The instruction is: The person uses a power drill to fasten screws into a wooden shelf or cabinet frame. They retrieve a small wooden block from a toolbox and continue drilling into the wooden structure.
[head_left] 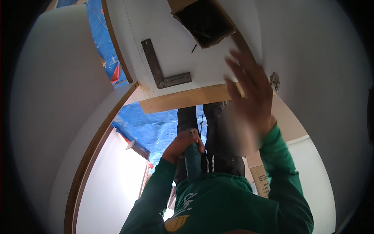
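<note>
Near: green sleeves rise from the lower edge.

Left hand [183, 143]: closed around the top of a dark tool [193, 162], held upright at centre, just left of the dark trousers behind it. The tool is probably a driver or drill, though its lower part is hidden. Judged rigid, moderately heavy and top-weighted; best held around the body, as it is now.

Right hand [251, 87]: open, fingers spread, raised right of centre, blurred. Whether it touches the panel cannot be told.

Middle: wooden batten [187, 99] along the near edge of the white panel [171, 54].

Far: metal square [161, 68] lying flat on the panel, left; loose screw [193, 48] beside a dark box [204, 21]. Small metal fitting [274, 81], right. Blue tarp [156, 126] below the batten.
</note>
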A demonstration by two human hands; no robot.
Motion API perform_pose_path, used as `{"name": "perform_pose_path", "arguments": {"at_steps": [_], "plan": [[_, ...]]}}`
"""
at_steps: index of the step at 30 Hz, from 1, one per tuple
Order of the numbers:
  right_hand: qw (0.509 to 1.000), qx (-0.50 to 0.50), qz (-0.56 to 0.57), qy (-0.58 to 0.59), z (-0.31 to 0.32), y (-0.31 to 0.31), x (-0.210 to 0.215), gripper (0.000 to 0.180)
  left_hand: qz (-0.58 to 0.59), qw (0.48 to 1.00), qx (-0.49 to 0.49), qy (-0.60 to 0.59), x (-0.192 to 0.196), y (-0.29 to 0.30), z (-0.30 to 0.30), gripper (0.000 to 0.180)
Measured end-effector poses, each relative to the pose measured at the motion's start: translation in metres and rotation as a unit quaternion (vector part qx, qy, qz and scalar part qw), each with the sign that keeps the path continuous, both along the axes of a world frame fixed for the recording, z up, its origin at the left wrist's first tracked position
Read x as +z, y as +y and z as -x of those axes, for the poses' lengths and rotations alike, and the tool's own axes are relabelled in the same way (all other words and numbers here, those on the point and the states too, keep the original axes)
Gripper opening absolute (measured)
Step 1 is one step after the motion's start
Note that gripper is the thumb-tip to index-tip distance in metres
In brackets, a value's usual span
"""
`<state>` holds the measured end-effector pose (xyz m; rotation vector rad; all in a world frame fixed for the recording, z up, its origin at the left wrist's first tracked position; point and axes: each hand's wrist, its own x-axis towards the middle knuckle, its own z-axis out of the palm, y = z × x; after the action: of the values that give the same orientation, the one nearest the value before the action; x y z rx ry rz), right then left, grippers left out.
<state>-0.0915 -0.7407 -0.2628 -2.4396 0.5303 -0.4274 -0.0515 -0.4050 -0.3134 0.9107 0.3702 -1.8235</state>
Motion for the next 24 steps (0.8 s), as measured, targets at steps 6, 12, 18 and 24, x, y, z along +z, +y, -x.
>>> {"name": "perform_pose_path", "arguments": {"at_steps": [6, 12, 18, 24], "plan": [[0.997, 0.022, 0.068, 0.030, -0.041, -0.020, -0.057, 0.027, 0.010, 0.996, -0.081, 0.040, 0.020, -0.026, -0.005, 0.027], [1.000, 0.003, 0.014, 0.018, -0.008, 0.008, -0.045, 0.020, 0.039, 0.990, -0.128, 0.031, 0.018, -0.019, -0.009, 0.029], [0.999, -0.036, -0.016, -0.035, 0.003, 0.017, -0.017, 0.030, 0.034, 0.989, -0.135, 0.043, 0.018, -0.013, -0.019, 0.029], [0.999, -0.038, 0.030, -0.024, -0.032, 0.012, -0.032, 0.024, 0.032, 0.986, -0.158, 0.044, 0.020, -0.015, -0.019, 0.025]]}}
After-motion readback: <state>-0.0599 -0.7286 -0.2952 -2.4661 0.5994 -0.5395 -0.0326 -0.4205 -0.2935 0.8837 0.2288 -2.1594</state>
